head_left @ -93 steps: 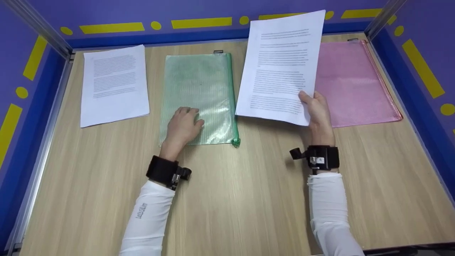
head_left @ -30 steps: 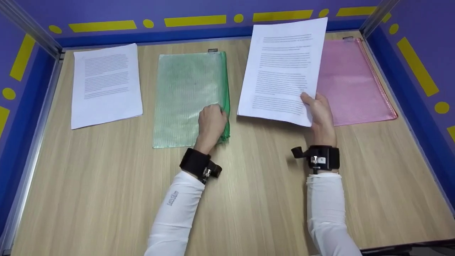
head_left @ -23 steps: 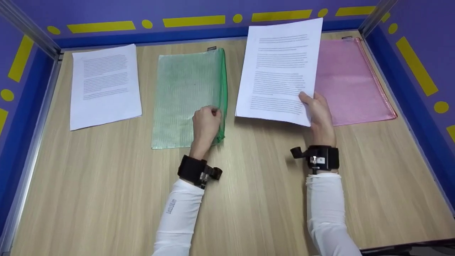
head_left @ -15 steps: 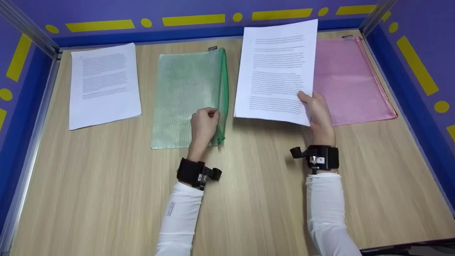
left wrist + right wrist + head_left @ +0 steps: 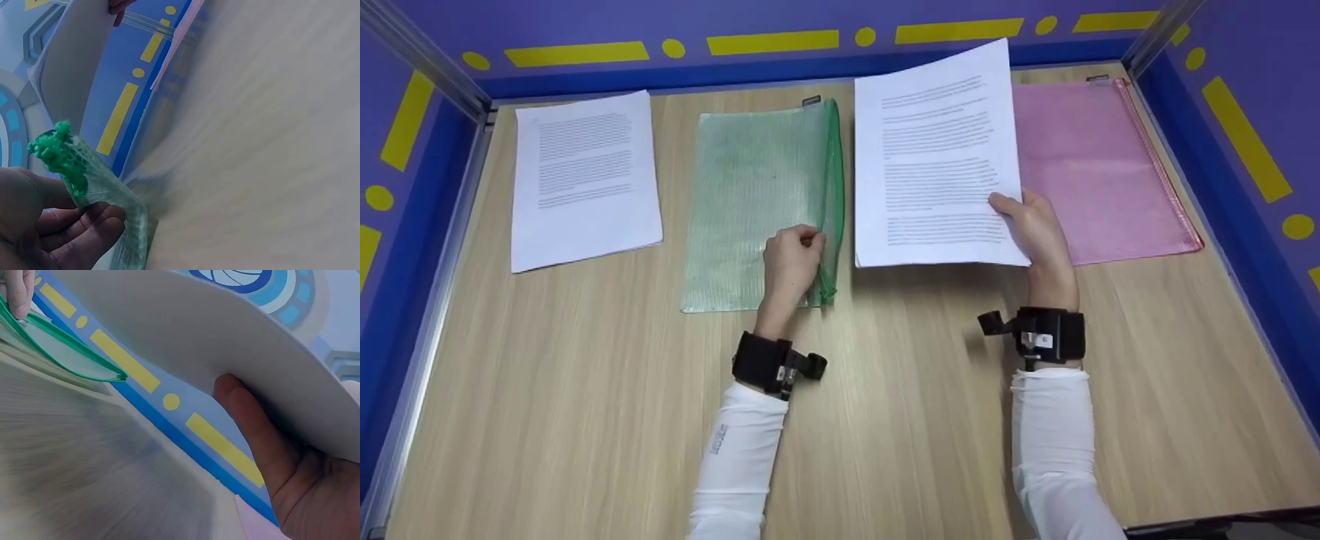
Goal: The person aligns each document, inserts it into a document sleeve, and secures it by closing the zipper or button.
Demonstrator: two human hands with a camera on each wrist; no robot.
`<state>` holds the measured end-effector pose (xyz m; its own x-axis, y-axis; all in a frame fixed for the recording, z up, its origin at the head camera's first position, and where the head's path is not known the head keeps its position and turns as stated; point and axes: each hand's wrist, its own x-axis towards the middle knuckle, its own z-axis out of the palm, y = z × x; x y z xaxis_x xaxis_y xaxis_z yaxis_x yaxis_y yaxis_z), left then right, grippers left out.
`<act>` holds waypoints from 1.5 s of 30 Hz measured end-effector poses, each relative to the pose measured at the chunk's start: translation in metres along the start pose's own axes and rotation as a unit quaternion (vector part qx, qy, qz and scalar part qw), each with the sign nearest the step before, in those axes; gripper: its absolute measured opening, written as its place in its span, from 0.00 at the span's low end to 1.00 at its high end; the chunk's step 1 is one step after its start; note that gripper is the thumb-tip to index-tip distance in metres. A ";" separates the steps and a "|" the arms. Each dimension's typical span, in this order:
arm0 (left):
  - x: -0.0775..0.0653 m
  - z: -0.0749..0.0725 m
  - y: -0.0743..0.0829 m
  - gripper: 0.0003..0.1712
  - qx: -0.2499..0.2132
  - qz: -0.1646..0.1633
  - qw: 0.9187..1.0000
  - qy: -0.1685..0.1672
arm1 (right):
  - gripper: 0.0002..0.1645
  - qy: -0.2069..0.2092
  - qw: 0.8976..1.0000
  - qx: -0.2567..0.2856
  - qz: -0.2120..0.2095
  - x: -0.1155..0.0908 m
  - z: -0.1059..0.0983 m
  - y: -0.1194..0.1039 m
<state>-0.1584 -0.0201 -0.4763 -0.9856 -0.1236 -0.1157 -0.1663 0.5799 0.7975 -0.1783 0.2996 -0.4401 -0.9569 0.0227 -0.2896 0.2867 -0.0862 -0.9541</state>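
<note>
A green zip pouch [image 5: 757, 172] lies on the table, its zipped right edge lifted and its mouth gaping, as the right wrist view also shows. My left hand [image 5: 793, 259] pinches the upper layer of that edge near the front corner. In the left wrist view, bunched green zipper ends [image 5: 59, 157] stick up beside the thumb. My right hand [image 5: 1039, 229] grips a stack of printed paper [image 5: 934, 165] by its lower right corner, thumb on top. The stack is held above the table, just right of the pouch, and hides part of a pink zip pouch [image 5: 1099, 169].
Another stack of printed paper [image 5: 585, 180] lies at the far left of the wooden table [image 5: 885, 420]. Blue and purple panels [image 5: 780, 64] with yellow marks wall in the back and both sides.
My left hand has moved right, taken hold of the green pouch's edge and lifted it, opening its mouth. The paper stack in my right hand has shifted left and turned slightly toward the pouch.
</note>
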 end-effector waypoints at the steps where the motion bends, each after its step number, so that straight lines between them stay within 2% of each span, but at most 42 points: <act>1: 0.000 0.000 0.000 0.14 0.000 0.001 1.000 0.001 | 0.26 0.002 1.000 -0.003 -0.001 -0.001 0.000 -0.001; 8: -0.002 0.002 -0.002 0.14 -0.006 0.007 1.000 0.003 | 0.26 -0.018 1.000 0.000 0.014 -0.008 -0.005 -0.002; 13: 0.000 -0.001 -0.003 0.14 -0.002 0.021 1.000 0.015 | 0.21 -0.040 0.999 -0.013 0.019 -0.007 -0.004 -0.006; 19: 0.001 -0.003 -0.004 0.13 0.010 0.021 1.000 0.021 | 0.17 -0.073 0.996 -0.028 0.047 -0.007 -0.004 -0.008; 32: 0.000 0.000 -0.004 0.14 0.023 0.024 0.999 0.016 | 0.23 -0.108 0.992 -0.041 0.050 -0.004 0.010 -0.005; 40: -0.001 0.001 -0.002 0.12 0.028 0.025 0.999 0.020 | 0.25 -0.060 0.994 -0.085 0.035 0.006 0.029 0.002; 45: -0.002 0.002 -0.001 0.12 0.037 0.021 0.999 0.021 | 0.25 -0.047 0.996 -0.075 0.032 0.009 0.035 0.004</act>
<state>-0.1568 -0.0185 -0.4783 -0.9896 -0.1317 -0.0569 -0.1290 0.6434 0.7545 -0.1874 0.2644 -0.4439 -0.9348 -0.0719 -0.3479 0.3436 0.0662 -0.9368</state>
